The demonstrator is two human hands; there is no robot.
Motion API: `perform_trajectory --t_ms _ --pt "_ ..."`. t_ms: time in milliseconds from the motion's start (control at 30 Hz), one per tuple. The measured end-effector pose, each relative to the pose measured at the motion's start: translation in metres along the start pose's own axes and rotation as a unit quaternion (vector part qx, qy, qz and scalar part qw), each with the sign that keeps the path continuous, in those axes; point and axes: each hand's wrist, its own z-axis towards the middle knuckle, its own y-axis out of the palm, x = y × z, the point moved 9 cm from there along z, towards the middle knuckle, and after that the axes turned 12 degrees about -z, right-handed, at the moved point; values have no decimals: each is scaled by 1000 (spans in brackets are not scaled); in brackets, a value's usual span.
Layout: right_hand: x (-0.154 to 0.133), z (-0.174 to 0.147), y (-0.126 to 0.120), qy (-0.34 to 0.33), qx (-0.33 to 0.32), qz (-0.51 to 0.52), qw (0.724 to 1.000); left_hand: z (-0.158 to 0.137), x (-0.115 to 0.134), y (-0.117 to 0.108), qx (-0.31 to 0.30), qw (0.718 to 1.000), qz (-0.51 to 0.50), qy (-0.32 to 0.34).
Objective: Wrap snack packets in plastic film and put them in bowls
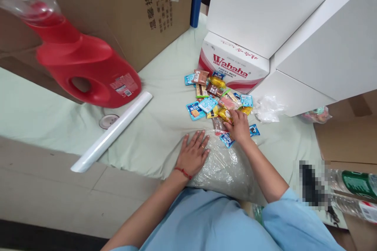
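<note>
Here, seen from above: the left hand (193,153) lies flat, palm down, fingers spread wide, pressing on a crumpled clear plastic bag (225,170) that rests on the pale green cloth-covered floor surface (159,125). It grips nothing. A thin red string bracelet (183,171) circles that wrist.

The right hand (239,127) reaches past the bag into a heap of small wrapped snack packets (216,96), blue, yellow, brown and pink. Its fingers curl down onto the near edge of the heap, touching a yellow packet (225,114) and a dark one beside it; whether anything is actually pinched cannot be told. A small blue packet (254,130) lies just right of this hand, another blue one (226,139) under the wrist at the bag's far edge.

The heap lies just in front of a red-and-white cardboard carton printed "Wahaha" (232,64). Large plain white cartons (309,35) stand right of it. A wad of thin white plastic film (268,109) sits between heap and white cartons.

To the left, well apart: a big red plastic detergent jug with a handle (85,68), tilted and blurred, before a brown cardboard box with printed Chinese characters (138,8). A white roll (112,132) lies slantwise near a small round disc (108,121). Clear bottles with green labels (353,188) lie at the far right. Light blue sleeves and lap fill the bottom.
</note>
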Motion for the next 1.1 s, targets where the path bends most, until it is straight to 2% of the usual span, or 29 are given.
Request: perform_trajectory --t_ms 67,167,267,300,367,467,500,533,567,633,667,700,767,833,900,1000,1100 --pt "7 5 4 21 -5 21 1000 0 -1 0 3 1000 1 1" --pt "42 -8 -13 93 21 136 986 0 -1 0 8 1000 0 5" --pt "77 -39 -31 174 17 318 932 0 -1 0 8 1000 -5 9" --pt "81 -51 -31 194 -12 375 907 0 -1 0 6 1000 -7 9" --pt "71 -77 -23 202 -125 454 859 0 -1 1 2 1000 -9 10" --pt "25 -118 -2 132 -347 474 799 0 0 2 2 1000 -9 12" --pt "13 -128 2 106 -393 458 791 0 0 2 4 1000 -7 12" --pt "6 -133 4 87 -410 426 802 0 1 2 6 1000 -6 12" --pt "7 -132 3 78 -396 373 836 0 1 2 7 1000 -5 11" --pt "20 -120 -14 72 -293 217 929 0 2 2 6 1000 0 9" --pt "25 -114 -27 64 -228 137 962 1 2 3 5 1000 4 8" --pt "26 -110 -39 46 -177 76 980 1 2 3 3 1000 8 6" --pt "14 -112 -49 -32 -138 37 989 1 2 3 -1 1000 18 5" --pt "-6 -123 -42 -136 -154 51 977 1 3 3 -4 1000 27 5" --pt "-16 -136 -27 -189 -169 55 966 2 3 4 -5 999 34 5" --pt "-6 -148 -9 -159 -156 58 973 2 4 5 -9 999 43 4" --pt "15 -153 -15 -109 -108 96 984 3 5 5 -11 999 47 2"
